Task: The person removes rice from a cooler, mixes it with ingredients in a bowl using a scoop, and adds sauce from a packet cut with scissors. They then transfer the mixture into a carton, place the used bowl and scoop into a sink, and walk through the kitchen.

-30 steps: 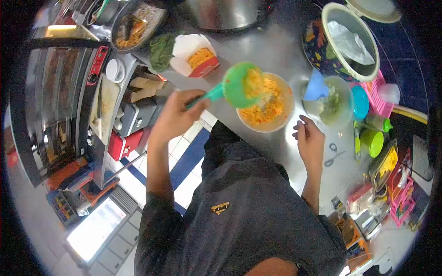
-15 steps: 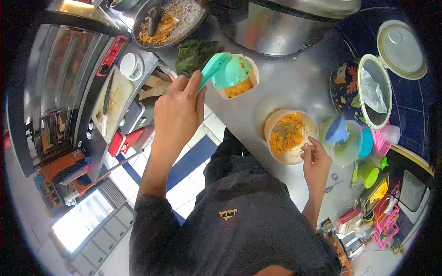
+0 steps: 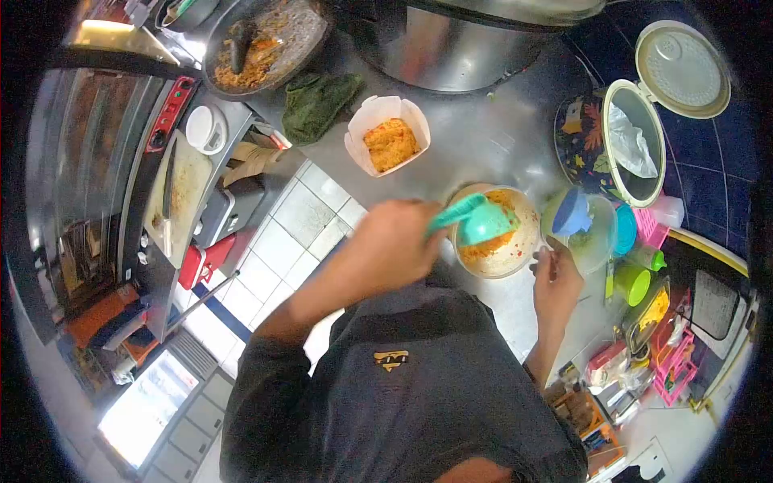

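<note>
A teal scoop (image 3: 483, 222) is gripped by its handle in my left hand (image 3: 396, 241). The scoop's head is over a round tub (image 3: 527, 249) of orange rice, covering part of the food. My right hand (image 3: 557, 278) has its curled fingers at the tub's right rim, pinching it. Up and to the left, an open paper box (image 3: 357, 146) holds a mound of orange rice (image 3: 390, 143). Beside the tub on the right is a clear container (image 3: 593, 245) with a blue scoop (image 3: 572, 212) in it.
A stone mortar (image 3: 294, 44) and green cloth (image 3: 318, 106) lie at the back left. Behind stands a large metal pot (image 3: 447, 48). An open patterned bin (image 3: 586, 137) is at the right, near a green cup (image 3: 632, 284). A cutting board (image 3: 190, 189) is at the left.
My left hand has brought the teal scoop from the paper box over to the tub. The box's rice is now uncovered. The whole view has shifted slightly.
</note>
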`<action>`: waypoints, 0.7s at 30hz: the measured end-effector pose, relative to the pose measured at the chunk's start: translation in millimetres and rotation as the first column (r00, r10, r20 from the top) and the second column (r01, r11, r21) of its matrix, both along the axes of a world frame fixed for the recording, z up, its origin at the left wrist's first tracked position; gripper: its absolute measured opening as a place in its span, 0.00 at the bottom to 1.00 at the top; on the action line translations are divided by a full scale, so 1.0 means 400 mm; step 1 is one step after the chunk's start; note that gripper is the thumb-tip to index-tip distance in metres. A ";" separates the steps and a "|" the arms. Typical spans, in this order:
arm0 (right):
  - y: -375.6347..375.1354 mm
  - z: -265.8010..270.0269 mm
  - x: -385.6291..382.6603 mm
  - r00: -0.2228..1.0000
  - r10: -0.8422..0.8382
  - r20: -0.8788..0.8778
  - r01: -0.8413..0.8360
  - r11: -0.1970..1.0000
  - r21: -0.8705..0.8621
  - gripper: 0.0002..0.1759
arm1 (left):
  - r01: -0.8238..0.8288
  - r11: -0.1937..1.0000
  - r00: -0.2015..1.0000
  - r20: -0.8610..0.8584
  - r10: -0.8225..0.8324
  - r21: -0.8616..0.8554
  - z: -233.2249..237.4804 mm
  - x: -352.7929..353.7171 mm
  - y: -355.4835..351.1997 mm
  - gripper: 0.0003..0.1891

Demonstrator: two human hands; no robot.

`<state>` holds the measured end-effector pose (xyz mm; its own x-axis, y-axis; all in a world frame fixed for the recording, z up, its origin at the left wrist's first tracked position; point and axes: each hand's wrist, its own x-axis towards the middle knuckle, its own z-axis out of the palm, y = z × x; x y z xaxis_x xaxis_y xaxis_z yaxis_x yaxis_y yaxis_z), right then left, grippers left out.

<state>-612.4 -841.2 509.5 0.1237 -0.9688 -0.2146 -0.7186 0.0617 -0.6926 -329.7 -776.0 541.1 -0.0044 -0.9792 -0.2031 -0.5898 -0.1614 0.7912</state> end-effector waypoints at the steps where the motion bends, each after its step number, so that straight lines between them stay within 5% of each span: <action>1: 0.006 0.010 -0.011 0.999 -0.020 -0.034 0.020 1.000 -0.006 0.15 | 0.011 1.000 0.999 0.049 -0.012 0.025 -0.037 -0.052 -0.001 0.11; 6: 0.041 0.023 -0.053 0.999 -0.044 0.019 0.044 0.998 -0.040 0.14 | 0.098 0.989 0.979 0.168 -0.116 0.112 -0.119 -0.236 -0.009 0.18; 11: 0.034 -0.004 0.000 0.983 0.142 0.115 -0.136 0.989 -0.057 0.15 | -0.137 0.985 0.979 0.135 0.150 -0.105 -0.090 -0.247 0.112 0.23; 13: 0.031 0.010 0.067 0.947 0.312 0.080 -0.280 0.919 -0.278 0.17 | -0.257 0.940 0.948 0.133 0.290 -0.222 -0.068 -0.214 0.171 0.23; 15: 0.023 0.010 0.144 0.913 0.400 0.079 -0.359 0.880 -0.310 0.18 | -0.335 0.898 0.918 0.117 0.380 -0.286 -0.082 -0.177 0.251 0.22; 17: 0.016 -0.006 0.240 0.840 0.543 -0.004 -0.522 0.804 -0.285 0.32 | -0.406 0.900 0.892 0.143 0.428 -0.159 -0.106 -0.144 0.334 0.21; 21: 0.064 -0.051 0.462 0.813 0.568 -0.127 -0.553 0.685 -0.474 0.52 | -0.530 0.815 0.796 0.193 0.573 -0.235 -0.120 -0.092 0.513 0.19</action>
<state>-427.5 -815.6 489.2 0.6749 -0.6918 0.2567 -0.4928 -0.6815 -0.5410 -366.4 -570.8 493.1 0.5748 -0.8175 0.0357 -0.6152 -0.4029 0.6777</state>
